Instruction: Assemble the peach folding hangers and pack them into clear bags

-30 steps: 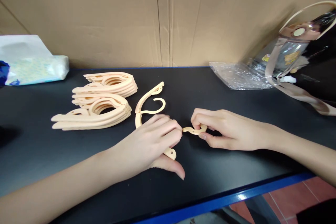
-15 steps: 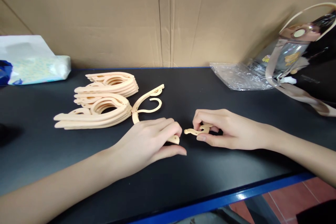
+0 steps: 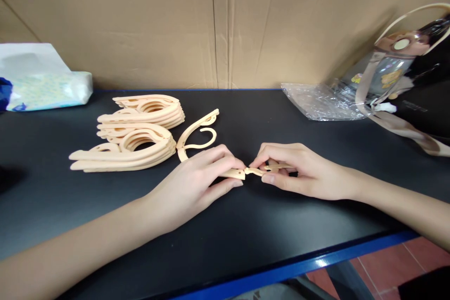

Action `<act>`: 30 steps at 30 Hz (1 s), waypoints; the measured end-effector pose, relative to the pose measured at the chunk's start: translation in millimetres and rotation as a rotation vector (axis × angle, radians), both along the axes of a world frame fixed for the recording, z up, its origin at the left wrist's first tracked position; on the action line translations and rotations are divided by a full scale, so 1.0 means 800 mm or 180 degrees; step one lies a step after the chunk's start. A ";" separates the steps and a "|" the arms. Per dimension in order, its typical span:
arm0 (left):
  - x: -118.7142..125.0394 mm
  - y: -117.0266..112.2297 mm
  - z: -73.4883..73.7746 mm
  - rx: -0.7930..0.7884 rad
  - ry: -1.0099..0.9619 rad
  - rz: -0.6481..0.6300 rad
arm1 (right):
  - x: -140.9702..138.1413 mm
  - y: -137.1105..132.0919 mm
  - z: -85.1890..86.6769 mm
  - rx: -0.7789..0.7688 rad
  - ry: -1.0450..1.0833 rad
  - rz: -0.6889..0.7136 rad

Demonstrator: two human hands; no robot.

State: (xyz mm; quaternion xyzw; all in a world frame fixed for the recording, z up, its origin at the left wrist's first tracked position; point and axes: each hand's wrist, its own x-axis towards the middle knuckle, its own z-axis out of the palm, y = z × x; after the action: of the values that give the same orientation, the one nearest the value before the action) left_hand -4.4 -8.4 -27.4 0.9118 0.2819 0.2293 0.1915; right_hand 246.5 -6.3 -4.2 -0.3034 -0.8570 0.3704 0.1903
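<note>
My left hand [image 3: 197, 180] is closed around a beige plastic hanger arm [image 3: 235, 174]; its end, with a small hole, sticks out past the fingertips. Between the thumb and fingers of my right hand [image 3: 304, 168] is a small curved beige hanger hook [image 3: 256, 171]. The hook's knobbed end meets the end of the arm, though whether it sits inside cannot be seen. Just behind my left hand lies a beige folding hanger [image 3: 190, 132] with its hook out, its lower part hidden by the hand. Left of it are stacked folded hangers [image 3: 137, 145].
A tissue pack [image 3: 52, 89] lies at the back left of the black table [image 3: 140, 253]. Clear plastic film [image 3: 319, 101] and a strapped water bottle [image 3: 395, 65] are at the back right, beside a black bag [image 3: 429, 98]. A cardboard wall [image 3: 158, 23] stands behind.
My left hand has risen slightly and its thumb has closed in on the hanger arm. My right hand has shifted a little left, bringing the hook's knobbed end from apart to the arm's end.
</note>
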 end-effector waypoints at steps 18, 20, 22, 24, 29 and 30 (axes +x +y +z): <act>-0.001 0.007 0.004 -0.0333 -0.0626 -0.0022 | -0.004 -0.002 -0.007 -0.0302 0.0179 -0.0007; -0.002 0.008 0.004 -0.0351 -0.0644 -0.0028 | -0.004 -0.002 -0.007 -0.0354 0.0198 0.0008; -0.002 0.008 0.003 -0.0350 -0.0646 -0.0045 | -0.003 -0.002 -0.007 -0.0381 0.0202 0.0014; -0.003 0.009 0.001 -0.0350 -0.0631 -0.0060 | -0.003 -0.002 -0.008 -0.0389 0.0184 0.0011; -0.004 0.011 -0.001 -0.0383 -0.0573 -0.0040 | -0.003 -0.001 -0.010 -0.0350 0.0170 0.0015; -0.004 0.011 -0.001 -0.0386 -0.0564 -0.0026 | -0.003 -0.001 -0.011 -0.0340 0.0175 0.0014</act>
State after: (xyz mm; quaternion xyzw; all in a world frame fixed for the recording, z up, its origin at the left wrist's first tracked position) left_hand -7.6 0.8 -28.0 0.8758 0.2735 0.2906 0.2715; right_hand 244.0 -7.3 -12.9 -0.3009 -0.8312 0.4242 0.1965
